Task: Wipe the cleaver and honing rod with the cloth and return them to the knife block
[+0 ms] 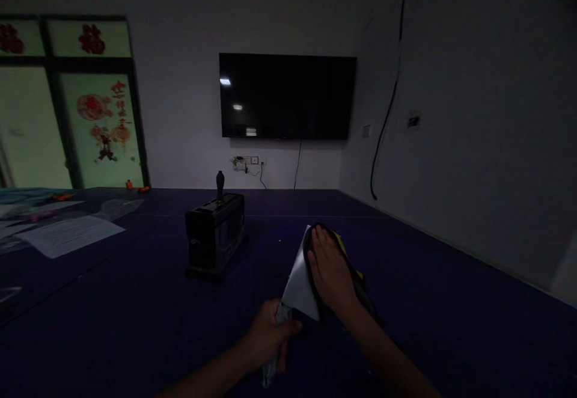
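A cleaver with a wide, shiny blade point(300, 287) is tilted up over the table. My left hand point(267, 338) is closed around its grey handle point(269, 371). My right hand point(332, 272) lies with its fingers together on a dark cloth with yellow edging point(366, 303), pressing it against the right side of the blade. Part of the blade is hidden under the cloth. Left of the cleaver stands a black knife block point(215, 235) with one dark handle point(220, 184) sticking up from its top.
The dark blue table point(148, 302) stretches to the wall. Printed papers point(72, 235) and clear plastic point(118, 208) lie at the left. Small orange items point(129, 185) sit near the far left edge. A television point(288, 97) hangs behind, and a black cable point(387, 115) runs down the right wall.
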The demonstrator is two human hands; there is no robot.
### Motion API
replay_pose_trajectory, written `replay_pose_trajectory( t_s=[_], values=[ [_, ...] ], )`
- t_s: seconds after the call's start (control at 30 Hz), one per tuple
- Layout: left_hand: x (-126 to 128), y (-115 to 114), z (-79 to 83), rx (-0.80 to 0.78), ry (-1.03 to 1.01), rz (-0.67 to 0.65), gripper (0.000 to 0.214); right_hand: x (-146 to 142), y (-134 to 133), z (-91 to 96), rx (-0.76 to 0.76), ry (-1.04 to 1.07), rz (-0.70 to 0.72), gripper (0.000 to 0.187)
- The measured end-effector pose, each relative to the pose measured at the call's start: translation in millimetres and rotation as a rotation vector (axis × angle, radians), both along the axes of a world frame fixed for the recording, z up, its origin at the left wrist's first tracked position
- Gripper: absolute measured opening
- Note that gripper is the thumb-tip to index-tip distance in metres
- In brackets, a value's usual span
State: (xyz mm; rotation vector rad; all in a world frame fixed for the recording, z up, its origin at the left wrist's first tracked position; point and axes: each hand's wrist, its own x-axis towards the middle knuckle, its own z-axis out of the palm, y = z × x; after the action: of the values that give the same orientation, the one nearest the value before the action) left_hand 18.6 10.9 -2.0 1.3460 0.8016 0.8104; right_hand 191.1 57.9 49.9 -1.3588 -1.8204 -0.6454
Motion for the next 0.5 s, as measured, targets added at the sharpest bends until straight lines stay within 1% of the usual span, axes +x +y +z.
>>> replay_pose_trajectory(
  t_s=[0.07, 0.23, 0.5],
  values=[
    [0, 0, -1.3, -0.008, -0.007, 0.013, 0.039, 4, 0, -3.4, -0.002, 0.01, 0.001, 0.054],
    [-1, 1, -3.4, -0.019, -0.016, -0.008, 0.039, 12, -4, -10.8, -0.023, 0.02, 0.023, 0.054],
    [0, 1, -5.5, -0.013, -0.055, 0.042, 0.039, 8, -9, -21.5, -0.073, 0.018, 0.028, 0.052]
  ],
)
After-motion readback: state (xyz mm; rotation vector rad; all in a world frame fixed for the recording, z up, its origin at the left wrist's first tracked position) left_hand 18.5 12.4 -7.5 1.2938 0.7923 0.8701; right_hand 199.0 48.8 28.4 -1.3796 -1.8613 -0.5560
